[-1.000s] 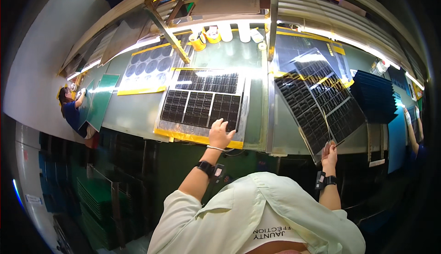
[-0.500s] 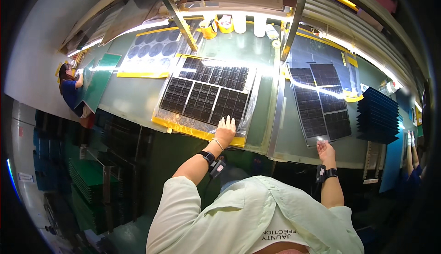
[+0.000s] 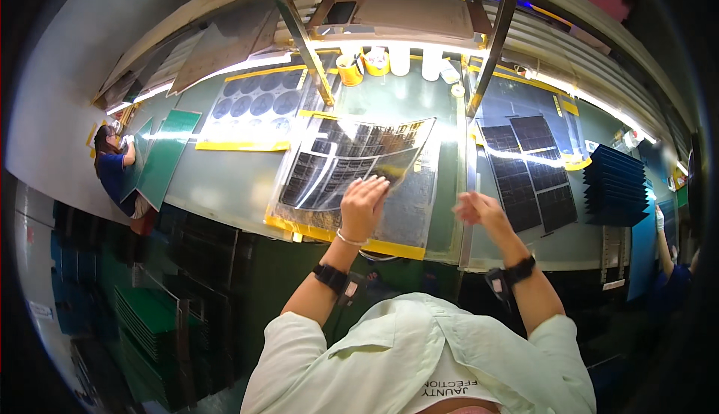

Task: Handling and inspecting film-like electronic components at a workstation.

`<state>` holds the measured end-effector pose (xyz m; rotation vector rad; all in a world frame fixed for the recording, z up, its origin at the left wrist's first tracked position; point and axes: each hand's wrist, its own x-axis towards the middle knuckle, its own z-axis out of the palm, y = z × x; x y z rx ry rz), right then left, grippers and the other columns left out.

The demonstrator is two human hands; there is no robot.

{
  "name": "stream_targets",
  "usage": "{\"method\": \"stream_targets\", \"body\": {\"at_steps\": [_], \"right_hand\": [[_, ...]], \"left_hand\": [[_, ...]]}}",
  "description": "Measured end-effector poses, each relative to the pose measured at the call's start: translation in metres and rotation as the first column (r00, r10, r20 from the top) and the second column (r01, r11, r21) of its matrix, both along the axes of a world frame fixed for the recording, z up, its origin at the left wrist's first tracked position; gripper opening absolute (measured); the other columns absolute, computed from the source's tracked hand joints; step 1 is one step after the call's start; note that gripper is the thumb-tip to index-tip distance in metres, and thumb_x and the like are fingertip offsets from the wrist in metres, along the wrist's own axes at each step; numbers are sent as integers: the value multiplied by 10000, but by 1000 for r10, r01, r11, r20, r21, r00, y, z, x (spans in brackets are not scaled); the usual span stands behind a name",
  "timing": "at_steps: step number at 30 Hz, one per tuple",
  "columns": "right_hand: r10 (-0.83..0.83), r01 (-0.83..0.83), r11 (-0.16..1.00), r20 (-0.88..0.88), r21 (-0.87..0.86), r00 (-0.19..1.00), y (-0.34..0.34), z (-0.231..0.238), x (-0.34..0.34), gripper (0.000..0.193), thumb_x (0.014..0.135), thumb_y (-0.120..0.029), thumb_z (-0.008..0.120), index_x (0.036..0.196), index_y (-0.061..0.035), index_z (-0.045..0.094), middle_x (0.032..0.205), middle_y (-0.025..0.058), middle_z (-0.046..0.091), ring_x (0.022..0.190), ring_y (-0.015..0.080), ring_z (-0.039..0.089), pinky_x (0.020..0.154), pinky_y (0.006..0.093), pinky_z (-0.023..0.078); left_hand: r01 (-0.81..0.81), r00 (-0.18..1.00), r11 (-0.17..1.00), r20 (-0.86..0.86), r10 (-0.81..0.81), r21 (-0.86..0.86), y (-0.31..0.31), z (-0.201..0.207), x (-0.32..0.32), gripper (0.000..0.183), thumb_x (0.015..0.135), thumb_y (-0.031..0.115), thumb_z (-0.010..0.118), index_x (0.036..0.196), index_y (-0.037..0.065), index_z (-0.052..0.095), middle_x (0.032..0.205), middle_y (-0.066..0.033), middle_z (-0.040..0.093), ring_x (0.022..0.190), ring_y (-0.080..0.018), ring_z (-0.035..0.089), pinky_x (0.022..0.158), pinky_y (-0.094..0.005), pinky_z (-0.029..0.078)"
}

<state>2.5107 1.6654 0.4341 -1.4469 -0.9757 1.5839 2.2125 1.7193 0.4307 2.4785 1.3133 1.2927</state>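
Observation:
My left hand (image 3: 362, 208) is closed on the near edge of a dark, glossy patterned film (image 3: 333, 170). That film bends upward at its right side, while its left part lies low over a clear-covered panel (image 3: 408, 223) edged with yellow tape. My right hand (image 3: 481, 210) hangs above the bench between this film and a second dark patterned film (image 3: 524, 167). Its fingers are loosely bent and somewhat blurred, with nothing visible in them. The second film lies flat on the bench to the right, apart from both hands.
Rolls of yellow tape (image 3: 350, 71) and white cylinders (image 3: 432, 63) stand along the back. Posts (image 3: 490, 58) rise from the bench. A stack of blue corrugated sheets (image 3: 616, 187) sits at right. A co-worker (image 3: 112, 161) handles green boards (image 3: 168, 152) at far left; another person's arm shows at far right.
My left hand has raised the near right part of the film, which now curves. My right hand has left the second film's near edge and moved left and upward.

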Motion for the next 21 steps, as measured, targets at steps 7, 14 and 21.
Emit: {"method": "stream_targets", "body": {"at_steps": [7,14,21], "right_hand": [[-579,-362,530,639,767,507,59,39,-92,405,883,-310,587,1203,-64,553,1258,132,508,1000,269,578,892,410,440],[68,-460,638,550,617,832,34,87,-169,108,785,-80,661,868,-25,621,854,89,619,819,227,620,752,331,461],[-16,-312,694,447,649,894,13,61,-186,47,761,-12,633,774,-21,588,739,81,537,664,228,557,599,311,435]], "left_hand": [[150,958,980,264,-112,-128,-45,35,-26,133,835,82,604,941,29,664,898,-107,686,845,-238,669,750,-340,505],[341,792,713,596,132,-612,-42,46,-64,165,862,129,645,778,-13,633,579,71,422,567,-5,332,461,-211,265],[525,709,512,682,179,-680,-50,31,-66,148,851,129,668,849,-18,689,669,71,579,622,9,445,516,-167,359]]}}
